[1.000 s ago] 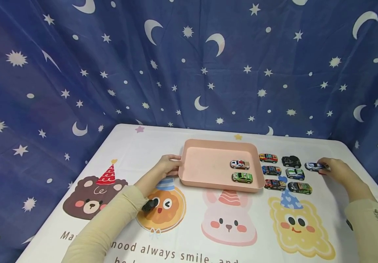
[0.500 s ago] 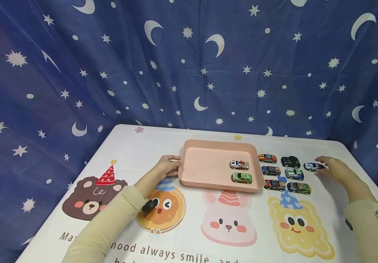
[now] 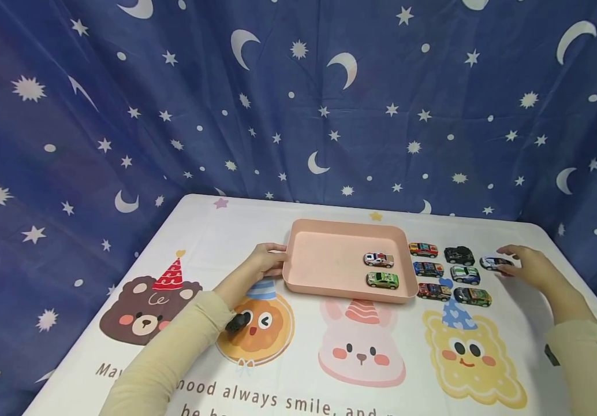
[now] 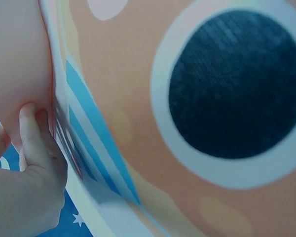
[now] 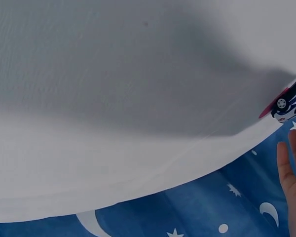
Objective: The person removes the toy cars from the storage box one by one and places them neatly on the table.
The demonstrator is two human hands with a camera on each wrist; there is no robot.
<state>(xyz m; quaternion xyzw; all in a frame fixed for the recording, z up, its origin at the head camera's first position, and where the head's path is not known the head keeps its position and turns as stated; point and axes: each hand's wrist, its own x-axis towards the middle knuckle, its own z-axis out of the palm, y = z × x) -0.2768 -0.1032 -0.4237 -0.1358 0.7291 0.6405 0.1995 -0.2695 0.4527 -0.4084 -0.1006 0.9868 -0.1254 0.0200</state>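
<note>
My left hand (image 3: 264,261) touches the outer left wall of a shallow pink tray (image 3: 324,289). In the left wrist view, a fingertip (image 4: 27,109) presses against that wall. Two toy cars sit in the tray's right half: a white and brown one (image 3: 379,260) and a green one (image 3: 383,281). At the far right, my right hand (image 3: 532,267) has its fingers parted beside a white and blue toy car (image 3: 495,263), holding nothing. The right wrist view shows that car at the edge of frame, above the loosened fingers (image 5: 284,165).
Right of the tray, toy cars stand in two columns: red (image 3: 423,249), blue (image 3: 428,269), black and red (image 3: 434,292), black (image 3: 459,255), white and green (image 3: 465,274), dark green (image 3: 472,296). A starry blue curtain (image 3: 257,127) hangs behind the white tablecloth (image 3: 303,352).
The right fingers have let go of the white and blue car and drawn slightly off it to the right. The left hand and the tray have stayed in place.
</note>
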